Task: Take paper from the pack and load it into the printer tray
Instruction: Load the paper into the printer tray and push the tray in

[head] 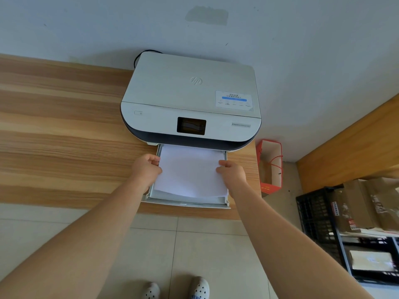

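A white printer (190,98) with a dark screen stands on the wooden desk against the wall. Its paper tray (185,201) is pulled out toward me over the desk's front edge. A stack of white paper (189,171) lies in the tray, its far end under the printer body. My left hand (146,167) pinches the stack's left edge. My right hand (232,172) grips its right edge. The paper pack is not in view.
The wooden desk (64,137) stretches far to the left. A red paper bag (271,167) stands on the floor right of the desk. A black crate (319,225) and cardboard boxes (367,203) fill the lower right. The floor is tiled under my feet.
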`<state>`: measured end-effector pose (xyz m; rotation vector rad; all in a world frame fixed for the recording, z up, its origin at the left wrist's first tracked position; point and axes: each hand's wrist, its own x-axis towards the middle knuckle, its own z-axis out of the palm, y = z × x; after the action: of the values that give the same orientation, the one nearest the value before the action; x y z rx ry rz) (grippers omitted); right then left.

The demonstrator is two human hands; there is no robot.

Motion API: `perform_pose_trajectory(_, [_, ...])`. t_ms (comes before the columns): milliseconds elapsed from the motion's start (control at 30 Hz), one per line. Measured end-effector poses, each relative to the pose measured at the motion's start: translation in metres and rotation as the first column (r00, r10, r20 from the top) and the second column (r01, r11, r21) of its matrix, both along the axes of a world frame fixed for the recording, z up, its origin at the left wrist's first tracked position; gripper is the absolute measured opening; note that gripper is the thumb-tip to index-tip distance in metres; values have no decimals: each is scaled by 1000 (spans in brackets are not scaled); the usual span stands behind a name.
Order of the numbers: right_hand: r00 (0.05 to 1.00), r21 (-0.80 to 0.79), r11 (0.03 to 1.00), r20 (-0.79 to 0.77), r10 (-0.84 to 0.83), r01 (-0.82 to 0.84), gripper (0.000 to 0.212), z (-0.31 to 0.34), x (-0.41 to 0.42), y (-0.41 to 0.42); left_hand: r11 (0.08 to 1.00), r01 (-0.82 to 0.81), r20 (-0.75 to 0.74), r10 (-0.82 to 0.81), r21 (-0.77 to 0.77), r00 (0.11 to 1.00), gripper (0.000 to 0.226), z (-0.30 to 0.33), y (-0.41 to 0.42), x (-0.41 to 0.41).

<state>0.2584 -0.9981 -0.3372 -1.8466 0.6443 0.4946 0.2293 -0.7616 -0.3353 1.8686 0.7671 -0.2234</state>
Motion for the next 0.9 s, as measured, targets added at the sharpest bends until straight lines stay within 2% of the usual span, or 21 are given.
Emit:
perform_pose_trajectory(267, [977, -168, 965, 42, 208, -199, 39, 1, 3, -4, 987, 117, 17, -120, 109, 993, 37, -10, 1, -1])
perform_pose_trajectory(400, [978, -209, 958, 34, 207, -195, 37, 3, 1, -9, 975, 153, 12, -157, 159, 987, 37, -11, 4, -1])
perform_pose_trajectory(533, [969, -278, 928, -38, 246, -247, 41, 3, -4, -12, 944, 214, -5, -220, 250, 975, 39, -12, 4, -5])
perform_pose_trajectory(700, [959, -308, 909, -46, 281, -281, 46, 1, -8, -12, 940, 223, -9, -228, 259, 974, 41, -14, 6, -6])
perform_pose_trajectory(900, [950, -340, 890, -31, 311, -303, 38, 2, -8, -10, 923, 246, 17, -263, 294, 965, 41, -10, 5, -6])
